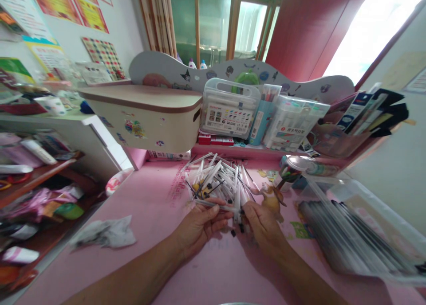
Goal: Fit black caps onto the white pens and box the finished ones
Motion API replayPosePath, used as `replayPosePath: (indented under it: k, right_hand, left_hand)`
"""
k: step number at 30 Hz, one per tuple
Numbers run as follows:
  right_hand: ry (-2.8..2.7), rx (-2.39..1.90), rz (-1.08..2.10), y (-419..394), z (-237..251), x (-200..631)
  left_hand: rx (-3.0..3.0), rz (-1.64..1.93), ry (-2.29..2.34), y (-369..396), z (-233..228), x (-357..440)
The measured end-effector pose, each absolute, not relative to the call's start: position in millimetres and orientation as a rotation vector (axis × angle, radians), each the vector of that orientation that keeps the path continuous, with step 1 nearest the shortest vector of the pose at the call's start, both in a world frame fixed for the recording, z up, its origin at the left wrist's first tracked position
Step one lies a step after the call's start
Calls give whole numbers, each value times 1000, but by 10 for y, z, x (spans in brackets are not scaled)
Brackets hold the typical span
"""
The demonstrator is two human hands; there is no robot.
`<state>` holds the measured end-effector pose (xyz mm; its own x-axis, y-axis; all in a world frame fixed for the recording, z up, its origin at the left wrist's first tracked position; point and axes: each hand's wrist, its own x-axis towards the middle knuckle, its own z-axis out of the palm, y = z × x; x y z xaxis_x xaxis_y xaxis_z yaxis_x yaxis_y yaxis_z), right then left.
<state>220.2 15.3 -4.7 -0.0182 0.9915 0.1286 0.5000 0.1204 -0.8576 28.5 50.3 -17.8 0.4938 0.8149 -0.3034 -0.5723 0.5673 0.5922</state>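
Note:
A loose heap of slim white, clear and dark-tipped pens [213, 176] lies on the pink table, at the far side of both hands. My left hand [201, 220] is palm up, its thumb pressed on a thin clear pen [213, 204] that lies across the fingers. Close beside it, my right hand [262, 225] is closed round several whitish pens [237, 198], their dark ends pointing down towards me. The fingertips of the right hand are partly hidden. A clear plastic box [362, 247] at the right holds many grey, dark-ended pens.
A crumpled white tissue [104, 232] lies on the pink table [149, 269] at the left. Behind the heap, a shelf bears a lidded beige bin [149, 123], a marker case [229, 114] and a pen pack [293, 123]. A round jar [293, 167] stands near the box.

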Motion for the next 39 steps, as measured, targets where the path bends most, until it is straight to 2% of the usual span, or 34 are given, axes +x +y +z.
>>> replayPosePath:
  k: [9, 16, 32, 39]
  right_hand:
    - [-1796, -1316, 578, 173, 24, 2206]
    - [-1762, -1380, 656, 158, 19, 2222]
    - [-1865, -1271, 493, 153, 38, 2227]
    - [-1847, -1267, 536, 165, 26, 2224]
  left_hand:
    - [460, 873, 609, 528, -250, 258]
    - [471, 891, 594, 522, -204, 270]
    - [477, 877, 589, 523, -207, 267]
    - [507, 876, 564, 526, -240, 261]
